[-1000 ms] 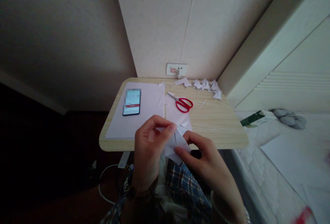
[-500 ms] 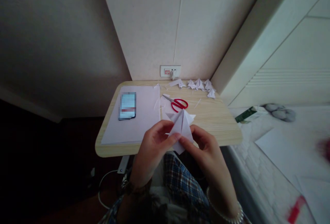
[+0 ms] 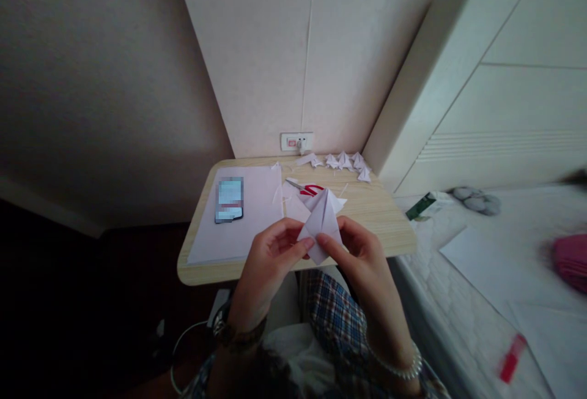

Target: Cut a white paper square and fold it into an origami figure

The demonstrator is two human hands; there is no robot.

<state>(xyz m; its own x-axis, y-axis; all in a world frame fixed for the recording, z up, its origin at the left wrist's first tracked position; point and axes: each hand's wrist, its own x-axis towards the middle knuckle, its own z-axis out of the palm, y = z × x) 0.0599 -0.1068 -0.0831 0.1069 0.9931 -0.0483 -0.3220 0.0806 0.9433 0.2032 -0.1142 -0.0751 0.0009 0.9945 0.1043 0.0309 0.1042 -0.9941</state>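
Between my two hands is a folded white paper (image 3: 324, 218), a pointed origami shape with a crease down its middle. My left hand (image 3: 275, 252) pinches its lower left side, thumb on the front face. On the other side, my right hand (image 3: 362, 255) grips the lower right, its thumb near the centre crease. Fingers behind the paper are partly hidden. Just beyond it lie red-handled scissors (image 3: 306, 188), their loops partly covered by the paper's tip. Several small folded paper pieces (image 3: 343, 160) stand along the back right of the table.
The wooden table (image 3: 385, 221) carries a stack of white paper (image 3: 257, 227) with a phone (image 3: 229, 200) on it. Behind is a wall socket (image 3: 297, 141). On the bed at right lie paper sheets (image 3: 477, 264), a green and white box (image 3: 424, 206) and a red object (image 3: 512, 359).
The view has shifted, turning slightly right. Both hands still hold the folded paper; its upper part now covers more of the scissors' handles, and the thumbs have moved slightly on its face.
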